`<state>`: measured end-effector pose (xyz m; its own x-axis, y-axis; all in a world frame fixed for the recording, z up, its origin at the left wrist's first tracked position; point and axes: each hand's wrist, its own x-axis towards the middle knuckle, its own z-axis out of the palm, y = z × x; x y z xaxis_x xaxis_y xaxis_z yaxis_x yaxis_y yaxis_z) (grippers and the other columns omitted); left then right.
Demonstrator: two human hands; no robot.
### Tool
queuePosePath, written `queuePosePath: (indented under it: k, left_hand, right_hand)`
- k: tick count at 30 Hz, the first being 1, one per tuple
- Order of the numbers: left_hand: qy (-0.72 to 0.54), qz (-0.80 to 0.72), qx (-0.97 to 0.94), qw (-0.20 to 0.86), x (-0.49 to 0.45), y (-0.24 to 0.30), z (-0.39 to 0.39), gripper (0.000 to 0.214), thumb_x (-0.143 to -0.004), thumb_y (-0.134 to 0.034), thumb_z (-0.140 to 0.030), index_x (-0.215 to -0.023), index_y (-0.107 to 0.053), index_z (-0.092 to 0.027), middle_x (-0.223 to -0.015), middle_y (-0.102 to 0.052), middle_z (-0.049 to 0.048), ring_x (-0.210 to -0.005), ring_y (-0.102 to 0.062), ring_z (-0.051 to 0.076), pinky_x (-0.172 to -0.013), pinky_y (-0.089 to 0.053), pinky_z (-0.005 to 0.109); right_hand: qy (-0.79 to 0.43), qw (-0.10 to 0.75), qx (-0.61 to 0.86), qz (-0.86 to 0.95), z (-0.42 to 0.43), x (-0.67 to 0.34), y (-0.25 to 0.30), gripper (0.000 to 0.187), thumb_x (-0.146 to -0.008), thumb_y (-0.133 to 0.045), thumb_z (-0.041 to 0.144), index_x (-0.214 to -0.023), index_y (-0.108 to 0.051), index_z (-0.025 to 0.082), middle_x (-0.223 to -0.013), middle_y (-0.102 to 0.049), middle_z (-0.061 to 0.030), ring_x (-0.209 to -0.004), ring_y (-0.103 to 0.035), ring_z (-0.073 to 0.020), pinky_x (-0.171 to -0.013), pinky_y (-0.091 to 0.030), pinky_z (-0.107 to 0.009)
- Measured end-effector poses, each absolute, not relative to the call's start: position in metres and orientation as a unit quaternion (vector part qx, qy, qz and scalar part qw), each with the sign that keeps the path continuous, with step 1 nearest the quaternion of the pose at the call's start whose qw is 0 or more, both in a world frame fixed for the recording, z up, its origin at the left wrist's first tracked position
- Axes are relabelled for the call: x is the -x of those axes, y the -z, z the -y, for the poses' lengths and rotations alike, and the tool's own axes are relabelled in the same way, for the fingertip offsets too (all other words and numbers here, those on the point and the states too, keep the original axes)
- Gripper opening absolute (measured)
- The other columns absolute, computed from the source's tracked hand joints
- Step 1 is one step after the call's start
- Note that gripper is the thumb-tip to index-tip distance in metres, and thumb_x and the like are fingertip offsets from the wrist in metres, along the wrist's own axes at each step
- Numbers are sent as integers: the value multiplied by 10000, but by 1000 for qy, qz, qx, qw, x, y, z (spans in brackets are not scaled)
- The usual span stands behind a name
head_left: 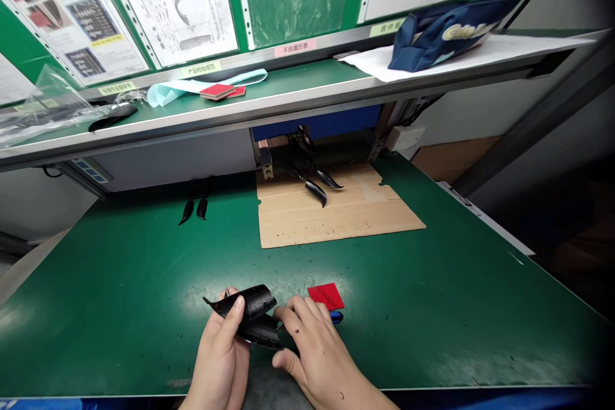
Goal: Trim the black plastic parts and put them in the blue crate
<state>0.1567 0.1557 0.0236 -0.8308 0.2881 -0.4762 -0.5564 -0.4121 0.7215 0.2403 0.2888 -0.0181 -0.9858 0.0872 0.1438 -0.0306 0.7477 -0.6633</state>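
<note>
Near the front edge of the green table [144, 282], both my hands hold a pair of curved black plastic parts [254, 317]. My left hand [221, 352] grips them from the left, thumb lying across the upper part. My right hand [314, 359] pinches the lower part from the right, fingers closed on it. A small red card [325, 296] lies on the table just beyond my right hand, and a blue pen tip [336, 316] pokes out beside my right fingers.
A cardboard sheet [336, 218] lies mid-table with more black curved parts [317, 187] on it under a blue machine opening [317, 125]. Two small black parts [195, 210] lie left of it. A shelf [288, 99] carries plastic bags, a red pad and a navy bag [446, 32].
</note>
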Motion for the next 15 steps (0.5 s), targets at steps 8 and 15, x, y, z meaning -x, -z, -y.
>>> queuePosePath:
  k: [8, 15]
  left_hand:
    - [-833, -475, 131, 253, -157, -22, -156, 172, -803, -690, -275, -937, -616, -196, -962, -574, 16, -942, -499, 150, -850, -418, 289]
    - [-832, -480, 117, 252, -157, -21, -156, 155, -824, -666, -279, -942, -598, -206, -968, -548, -1, -969, -474, 138, -904, -394, 274]
  right_hand:
    - [-370, 83, 28, 925, -288, -243, 21, 644, -853, -219, 722, -1154, -509, 231, -1024, -508, -74, -910, -467, -255, -838, -393, -467]
    - [-355, 83, 28, 931, -288, -243, 21, 625, -864, -233, 708, -1158, -512, 233, -1020, -512, -78, -907, -471, -259, -827, -402, -467]
